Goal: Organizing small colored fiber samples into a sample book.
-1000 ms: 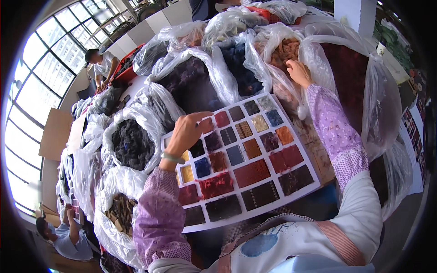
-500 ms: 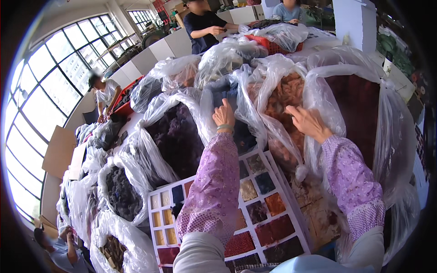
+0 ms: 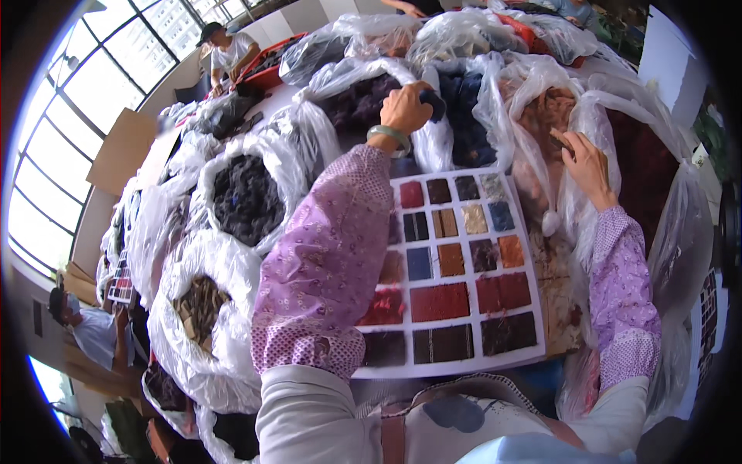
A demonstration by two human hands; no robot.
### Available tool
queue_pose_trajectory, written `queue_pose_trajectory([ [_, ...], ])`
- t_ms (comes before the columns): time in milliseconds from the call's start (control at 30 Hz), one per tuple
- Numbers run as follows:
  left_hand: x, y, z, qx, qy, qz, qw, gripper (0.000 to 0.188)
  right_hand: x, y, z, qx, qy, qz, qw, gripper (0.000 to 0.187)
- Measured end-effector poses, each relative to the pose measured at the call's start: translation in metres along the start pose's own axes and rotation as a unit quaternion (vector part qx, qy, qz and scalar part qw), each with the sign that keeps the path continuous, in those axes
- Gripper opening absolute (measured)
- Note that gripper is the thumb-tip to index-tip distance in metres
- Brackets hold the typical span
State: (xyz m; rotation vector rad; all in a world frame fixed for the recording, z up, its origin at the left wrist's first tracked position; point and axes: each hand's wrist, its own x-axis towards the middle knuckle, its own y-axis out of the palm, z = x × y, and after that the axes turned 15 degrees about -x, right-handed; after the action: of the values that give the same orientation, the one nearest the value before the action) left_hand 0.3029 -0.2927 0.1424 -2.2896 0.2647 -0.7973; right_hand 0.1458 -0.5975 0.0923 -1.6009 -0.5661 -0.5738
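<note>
My left hand, with a pale green bangle at the wrist, is closed on a dark navy tuft of fibre. It hovers between the open bag of purple-black fibre and the bag of dark blue fibre. Over the bag of orange-brown fibre, my right hand pinches a small brown tuft of fibre. Close in front of me, a white sample board carries rows of coloured textile swatches. My left sleeve covers part of its left side.
A bag of maroon fibre stands at the right. Left of the board are bags of charcoal fibre and brown strips. Co-workers stand at the far left and lower left. A red crate lies at the back.
My left hand, earlier with a finger extended above the blue fibre, now grips a navy tuft. My right hand now pinches a brown tuft. The view has shifted, baring more of the board.
</note>
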Motion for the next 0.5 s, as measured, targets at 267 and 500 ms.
queue_pose_trajectory([
  [267, -0.212, -0.166, 0.073, -0.198, -0.244, 0.052, 0.948, 0.04, -0.019, -0.059, 0.191, 0.201, -0.194, 0.005, 0.96, 0.018],
  [500, -0.318, -0.179, 0.09, -0.213, -0.294, 0.032, 0.931, 0.041, -0.044, -0.056, 0.337, 0.232, -0.39, -0.057, 0.889, 0.005],
])
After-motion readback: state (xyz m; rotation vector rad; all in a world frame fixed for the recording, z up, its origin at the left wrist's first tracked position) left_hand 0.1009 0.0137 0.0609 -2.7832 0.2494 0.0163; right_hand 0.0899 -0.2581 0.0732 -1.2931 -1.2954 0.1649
